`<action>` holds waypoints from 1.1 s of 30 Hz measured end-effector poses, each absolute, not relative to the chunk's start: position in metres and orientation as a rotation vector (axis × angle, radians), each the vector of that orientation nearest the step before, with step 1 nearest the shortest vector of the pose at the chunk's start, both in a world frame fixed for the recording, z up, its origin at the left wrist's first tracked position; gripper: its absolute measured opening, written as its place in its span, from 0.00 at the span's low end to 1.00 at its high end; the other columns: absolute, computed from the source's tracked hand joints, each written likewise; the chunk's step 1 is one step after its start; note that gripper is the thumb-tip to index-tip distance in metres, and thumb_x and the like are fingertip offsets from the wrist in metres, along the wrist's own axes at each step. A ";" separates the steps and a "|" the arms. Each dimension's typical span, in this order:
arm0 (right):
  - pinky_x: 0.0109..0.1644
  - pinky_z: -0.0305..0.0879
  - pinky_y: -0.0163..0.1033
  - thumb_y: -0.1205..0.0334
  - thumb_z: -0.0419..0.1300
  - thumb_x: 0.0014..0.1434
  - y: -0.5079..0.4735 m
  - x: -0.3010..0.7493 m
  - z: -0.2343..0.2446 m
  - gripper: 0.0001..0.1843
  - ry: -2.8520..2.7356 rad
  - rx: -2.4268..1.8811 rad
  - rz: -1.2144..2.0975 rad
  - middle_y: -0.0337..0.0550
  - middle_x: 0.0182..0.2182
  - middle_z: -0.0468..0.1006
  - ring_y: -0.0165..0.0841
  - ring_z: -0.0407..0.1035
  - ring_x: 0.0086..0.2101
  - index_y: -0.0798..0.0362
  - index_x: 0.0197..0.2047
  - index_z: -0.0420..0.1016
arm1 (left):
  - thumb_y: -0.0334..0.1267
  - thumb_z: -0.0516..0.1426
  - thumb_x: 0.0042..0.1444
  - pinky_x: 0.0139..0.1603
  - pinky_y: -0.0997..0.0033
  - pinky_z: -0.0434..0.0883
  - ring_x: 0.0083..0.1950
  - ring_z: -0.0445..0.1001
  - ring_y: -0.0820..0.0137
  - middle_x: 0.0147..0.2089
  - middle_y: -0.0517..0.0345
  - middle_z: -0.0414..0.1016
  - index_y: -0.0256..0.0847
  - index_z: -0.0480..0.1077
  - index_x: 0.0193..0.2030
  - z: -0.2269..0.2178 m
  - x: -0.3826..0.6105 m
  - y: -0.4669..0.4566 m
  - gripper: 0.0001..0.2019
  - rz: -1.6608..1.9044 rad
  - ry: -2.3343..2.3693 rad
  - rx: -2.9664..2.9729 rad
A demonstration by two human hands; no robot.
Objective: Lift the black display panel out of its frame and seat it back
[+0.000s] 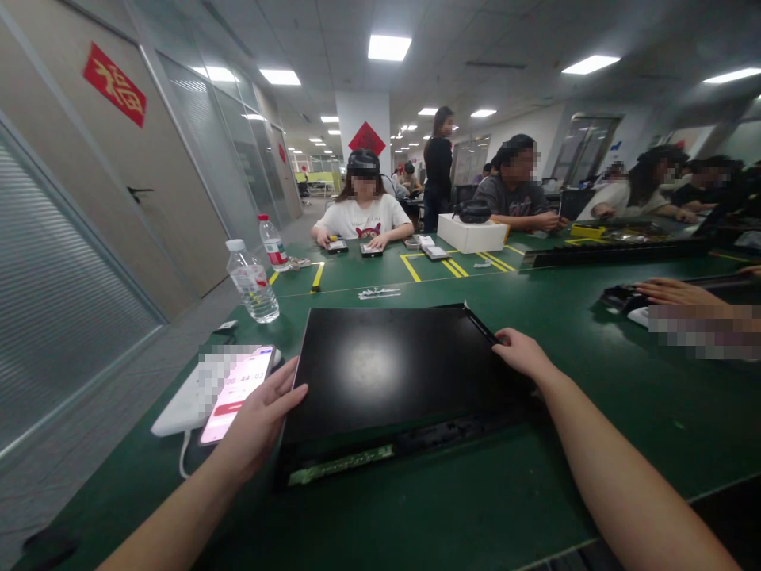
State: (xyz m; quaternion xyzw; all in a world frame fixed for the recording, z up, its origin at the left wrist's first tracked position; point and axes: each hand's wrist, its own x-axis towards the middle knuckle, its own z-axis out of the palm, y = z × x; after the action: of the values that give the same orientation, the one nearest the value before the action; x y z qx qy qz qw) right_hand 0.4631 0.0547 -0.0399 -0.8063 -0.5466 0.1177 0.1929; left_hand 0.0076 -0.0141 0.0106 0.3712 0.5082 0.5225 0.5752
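Black panel (374, 365): left grip (265, 414), right grip (523, 354) clamped on edges; red sign (115, 85) reads 福.

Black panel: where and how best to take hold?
Black panel: probably by its left and right edges, left grip from the left, right grip from the right. It looks broad, thin and flat, so opposite edges should balance it. I'd avoid the near side, where a green strip shows.

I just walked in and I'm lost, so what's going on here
Someone is holding a flat black panel at the green table: the left hand grips its left edge, the right hand the dark strip along its right side. A green strip shows below the near edge. A lit phone and two water bottles sit to the left.
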 end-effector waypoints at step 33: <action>0.55 0.73 0.50 0.57 0.66 0.48 0.030 0.451 0.002 0.20 -0.790 -0.982 1.178 0.38 0.43 0.85 0.44 0.79 0.46 0.45 0.46 0.80 | 0.43 0.70 0.45 0.64 0.59 0.72 0.68 0.70 0.48 0.66 0.51 0.74 0.43 0.70 0.67 0.006 0.001 -0.014 0.40 1.398 1.146 1.000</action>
State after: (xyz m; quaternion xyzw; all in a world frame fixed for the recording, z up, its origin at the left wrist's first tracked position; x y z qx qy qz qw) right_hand 0.4509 0.0301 0.0022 -0.4323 -0.3480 0.5185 0.6506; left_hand 0.0015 -0.0141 0.0055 0.4157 0.4765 0.5811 0.5124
